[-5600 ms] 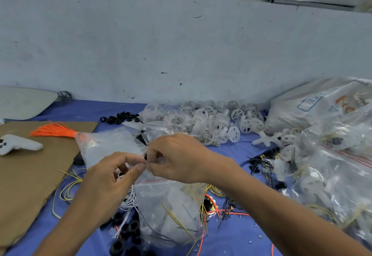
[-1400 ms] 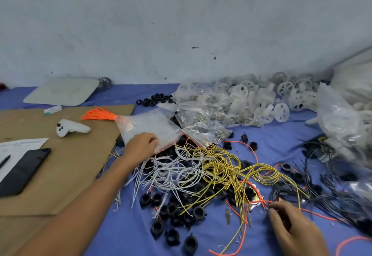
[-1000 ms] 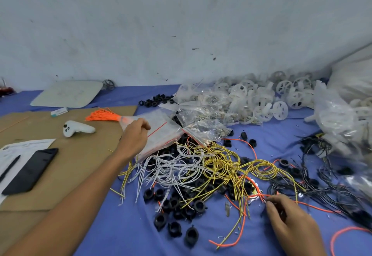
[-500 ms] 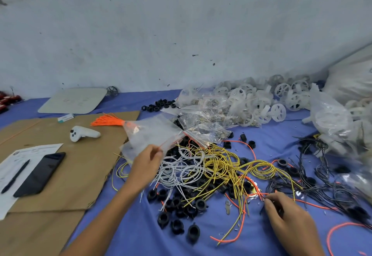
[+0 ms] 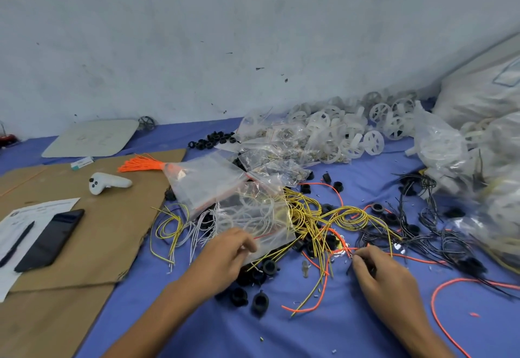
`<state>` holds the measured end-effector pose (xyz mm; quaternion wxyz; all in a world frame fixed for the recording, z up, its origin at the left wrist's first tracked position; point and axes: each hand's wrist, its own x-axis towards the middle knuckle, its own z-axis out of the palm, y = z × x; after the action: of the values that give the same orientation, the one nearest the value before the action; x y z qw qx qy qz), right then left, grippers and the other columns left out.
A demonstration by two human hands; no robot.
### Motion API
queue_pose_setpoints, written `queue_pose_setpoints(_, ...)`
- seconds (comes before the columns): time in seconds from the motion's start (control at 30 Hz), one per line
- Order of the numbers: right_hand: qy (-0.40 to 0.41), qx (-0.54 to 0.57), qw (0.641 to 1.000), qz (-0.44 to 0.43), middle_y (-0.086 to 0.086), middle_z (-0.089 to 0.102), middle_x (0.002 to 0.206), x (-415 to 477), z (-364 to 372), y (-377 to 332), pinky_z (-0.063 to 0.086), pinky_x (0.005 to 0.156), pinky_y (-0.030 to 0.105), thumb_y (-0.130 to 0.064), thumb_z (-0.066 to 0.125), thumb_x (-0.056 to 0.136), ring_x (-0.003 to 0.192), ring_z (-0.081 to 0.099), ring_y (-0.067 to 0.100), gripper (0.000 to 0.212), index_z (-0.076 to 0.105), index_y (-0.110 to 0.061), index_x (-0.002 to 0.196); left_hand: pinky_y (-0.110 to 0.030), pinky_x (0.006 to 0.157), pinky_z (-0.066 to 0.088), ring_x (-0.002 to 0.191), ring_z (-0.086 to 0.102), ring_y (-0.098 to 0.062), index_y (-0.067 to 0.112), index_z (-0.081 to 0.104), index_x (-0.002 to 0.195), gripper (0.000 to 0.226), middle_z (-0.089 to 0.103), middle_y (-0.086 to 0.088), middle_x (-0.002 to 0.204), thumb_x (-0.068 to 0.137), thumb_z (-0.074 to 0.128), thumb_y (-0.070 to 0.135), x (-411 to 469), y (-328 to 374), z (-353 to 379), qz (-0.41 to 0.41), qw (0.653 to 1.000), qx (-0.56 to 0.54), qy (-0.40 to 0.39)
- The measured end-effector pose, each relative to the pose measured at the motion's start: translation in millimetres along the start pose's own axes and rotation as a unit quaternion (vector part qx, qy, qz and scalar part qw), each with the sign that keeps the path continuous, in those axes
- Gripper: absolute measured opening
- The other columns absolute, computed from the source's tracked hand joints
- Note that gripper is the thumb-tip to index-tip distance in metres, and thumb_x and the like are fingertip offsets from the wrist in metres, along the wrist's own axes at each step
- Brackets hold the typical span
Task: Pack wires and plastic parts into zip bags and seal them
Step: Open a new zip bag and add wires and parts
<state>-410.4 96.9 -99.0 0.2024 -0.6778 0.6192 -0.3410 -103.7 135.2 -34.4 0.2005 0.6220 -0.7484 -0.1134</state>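
On the blue cloth (image 5: pixel 309 332), left hand (image 5: pixel 225 256) pinches the zip bag (image 5: pixel 253 217) ahead; right hand (image 5: pixel 385 276) grips wires (image 5: pixel 315 214) beside it.

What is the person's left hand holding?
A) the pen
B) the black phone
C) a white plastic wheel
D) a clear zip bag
D: the left hand pinches the lower edge of a clear zip bag lying over the wires.

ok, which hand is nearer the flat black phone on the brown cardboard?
Left. The left hand, gripping a clear plastic zip bag, is just right of the brown cardboard where the flat black phone lies. The right hand is farther right, past the yellow wires.
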Motion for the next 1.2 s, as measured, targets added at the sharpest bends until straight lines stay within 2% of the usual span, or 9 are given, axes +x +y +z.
queue_pose_setpoints(0.07, -0.003, -0.002, 1.000, -0.002, -0.016, 0.063, 0.076, 0.0, 0.7, 1.4, 0.042, 0.062, 0.034, -0.027, 0.064, 0.089, 0.072, 0.057, 0.014, 0.014, 0.056, -0.034, 0.080, -0.017, 0.077, 0.041, 0.082, 0.052, 0.005, 0.026, 0.065, 0.087, 0.026, 0.055, 0.018, 0.091, 0.084, 0.058, 0.001, -3.4, 0.7, -0.9, 0.012, 1.000, 0.007, -0.024)
queue_pose_setpoints(0.17, 0.001, 0.001, 1.000, -0.006, -0.015, 0.063, 0.076, 0.6, 1.0, 2.8, 0.043, 0.063, 0.034, -0.026, 0.064, 0.089, 0.073, 0.057, 0.014, 0.013, 0.056, -0.032, 0.080, -0.030, 0.081, 0.049, 0.089, 0.061, -0.017, 0.017, 0.072, 0.076, 0.029, 0.065, 0.002, 0.093, 0.072, 0.060, -0.009, -5.6, 4.9, -2.8, 0.053, 0.996, 0.059, -0.041)
queue_pose_setpoints(0.23, 0.001, 0.002, 1.000, -0.012, -0.016, 0.062, 0.075, 0.2, 1.1, 3.1, 0.043, 0.063, 0.034, -0.026, 0.064, 0.089, 0.073, 0.057, 0.012, 0.013, 0.055, -0.033, 0.081, -0.033, 0.088, 0.047, 0.098, 0.060, -0.024, 0.018, 0.074, 0.098, 0.037, 0.068, -0.001, 0.103, 0.075, 0.060, -0.009, -4.4, 7.0, -9.8, 0.051, 0.993, 0.105, -0.015)
queue_pose_setpoints(0.37, 0.006, -0.009, 0.999, -0.038, -0.021, 0.059, 0.078, -1.7, 0.6, 1.4, 0.036, 0.060, 0.029, -0.031, 0.064, 0.089, 0.077, 0.060, 0.012, 0.010, 0.056, -0.035, 0.093, -0.030, 0.098, 0.048, 0.130, 0.046, -0.017, 0.025, 0.041, 0.147, 0.077, 0.044, 0.009, 0.146, 0.078, 0.058, -0.003, -4.1, 12.2, -32.6, 0.048, 0.979, 0.200, -0.005)
queue_pose_setpoints(0.57, 0.008, 0.030, 0.998, -0.046, -0.021, 0.059, 0.080, -1.2, -1.6, -0.6, 0.035, 0.058, 0.018, -0.030, 0.063, 0.089, 0.071, 0.053, -0.002, 0.025, 0.053, -0.041, 0.109, -0.030, 0.118, 0.024, 0.146, 0.020, -0.019, 0.019, 0.008, 0.155, 0.096, 0.011, 0.004, 0.161, 0.076, 0.058, -0.001, -10.1, 17.5, -49.7, 0.045, 0.977, 0.208, -0.037)
queue_pose_setpoints(0.77, 0.131, -0.063, 0.983, -0.108, -0.005, 0.062, 0.091, 53.3, -20.3, -14.8, 0.046, 0.064, 0.035, -0.023, 0.063, 0.088, 0.087, 0.055, 0.023, 0.010, 0.065, -0.023, 0.098, -0.049, 0.110, 0.038, 0.134, 0.043, -0.033, 0.009, 0.031, 0.150, 0.096, 0.037, -0.009, 0.152, 0.065, 0.072, -0.007, -14.5, 26.0, -49.4, 0.025, 0.976, 0.214, -0.015)
queue_pose_setpoints(0.97, -0.139, -0.318, 0.938, 0.001, 0.012, 0.069, 0.095, 134.5, -30.5, -18.7, 0.053, 0.076, 0.039, -0.032, 0.056, 0.095, 0.089, 0.064, 0.032, 0.028, 0.063, -0.009, 0.110, -0.014, 0.115, 0.004, 0.141, 0.030, -0.019, 0.018, 0.026, 0.153, 0.091, 0.028, 0.005, 0.156, 0.073, 0.057, -0.010, -9.4, 31.3, -39.2, 0.027, 0.984, 0.177, 0.006)
queue_pose_setpoints(1.1, -0.062, -0.266, 0.962, -0.007, 0.018, 0.070, 0.088, 137.1, -31.9, -12.6, 0.054, 0.069, 0.041, -0.017, 0.054, 0.087, 0.084, 0.066, 0.035, 0.021, 0.070, -0.005, 0.091, -0.012, 0.110, 0.019, 0.122, 0.049, -0.017, 0.014, 0.054, 0.138, 0.072, 0.052, 0.002, 0.136, 0.070, 0.058, -0.010, -9.1, 37.8, -34.2, 0.046, 0.991, 0.121, 0.041)
queue_pose_setpoints(1.2, -0.005, -0.160, 0.987, -0.009, 0.015, 0.063, 0.103, 136.2, -46.1, -7.7, 0.043, 0.073, 0.039, -0.019, 0.048, 0.095, 0.096, 0.058, 0.036, 0.020, 0.062, -0.007, 0.101, -0.012, 0.103, 0.029, 0.111, 0.054, -0.012, 0.015, 0.067, 0.121, 0.045, 0.061, 0.006, 0.123, 0.079, 0.054, 0.003, -8.9, 41.2, -29.3, 0.070, 0.989, 0.095, 0.092)
